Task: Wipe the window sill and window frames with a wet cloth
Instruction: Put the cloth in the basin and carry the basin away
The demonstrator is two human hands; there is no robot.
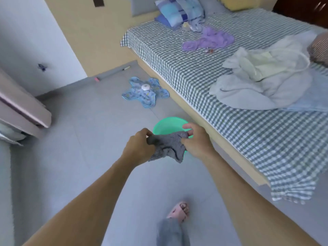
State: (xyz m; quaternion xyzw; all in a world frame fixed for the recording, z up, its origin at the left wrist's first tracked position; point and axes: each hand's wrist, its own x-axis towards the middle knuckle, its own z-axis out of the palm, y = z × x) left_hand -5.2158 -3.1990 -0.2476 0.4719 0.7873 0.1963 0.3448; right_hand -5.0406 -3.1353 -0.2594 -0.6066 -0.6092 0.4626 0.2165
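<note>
Both hands, left (pixel 140 146) and right (pixel 197 139), pinched a crumpled, fuzzy grey cloth (pixel 168 148) by its top corners, sagging between them above a green basin (pixel 166 124).

Grey cloth (pixel 166 148) over a mint-green basin (pixel 166 123); beside the basin, a bed (pixel 221 71) sheeted in grey-and-white check; pink slipper (pixel 179 211).

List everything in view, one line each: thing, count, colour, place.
cloth: one, grey, held above the basin
basin: one, green, floor beside the bed
bed: one, grey-white checked sheet, right
pillows: blue patterned, bed head
garment: one, purple, on bed
bedding pile: pale, on bed
star-shaped mat: one, blue, floor
slipper: one, pink, on foot
left hand: grip on cloth
right hand: grip on cloth
</note>
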